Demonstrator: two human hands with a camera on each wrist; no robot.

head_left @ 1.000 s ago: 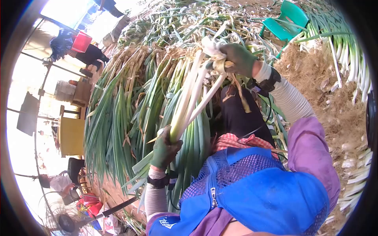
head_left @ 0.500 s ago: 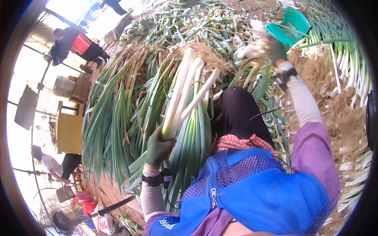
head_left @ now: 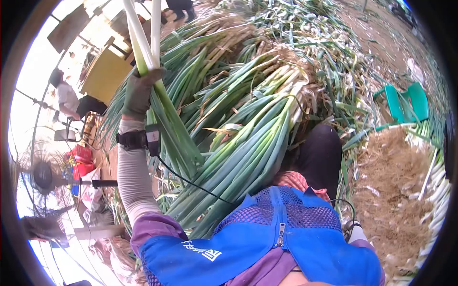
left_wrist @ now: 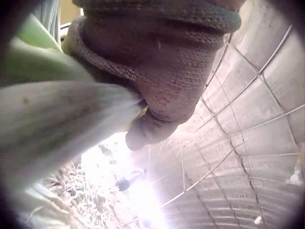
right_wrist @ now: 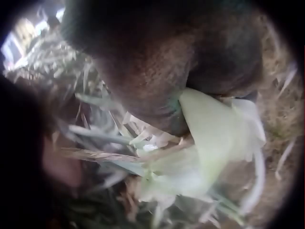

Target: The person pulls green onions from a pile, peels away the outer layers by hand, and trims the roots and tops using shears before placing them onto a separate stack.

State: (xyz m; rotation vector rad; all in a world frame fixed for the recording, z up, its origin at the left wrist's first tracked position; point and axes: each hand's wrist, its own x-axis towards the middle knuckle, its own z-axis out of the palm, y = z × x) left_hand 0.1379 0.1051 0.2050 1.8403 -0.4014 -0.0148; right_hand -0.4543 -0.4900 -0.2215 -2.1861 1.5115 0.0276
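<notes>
My gloved left hand grips several long green onions, with their white stalks pointing up and away and their green leaves trailing down below the fist. In the left wrist view the glove wraps the onions, and a pale stalk runs out to the left. My gloved right hand is low by my right side, with its fingers around pale peeled leaves. The head view shows little more than the wrist there.
A large heap of green onions lies before my knee. Brown root scraps cover the ground at right, with a row of onions beyond. A green chair stands far right. At left are a fan and another person.
My left hand has carried the onions up and left. The right hand has swung from far right down to my side. The head view has turned left.
</notes>
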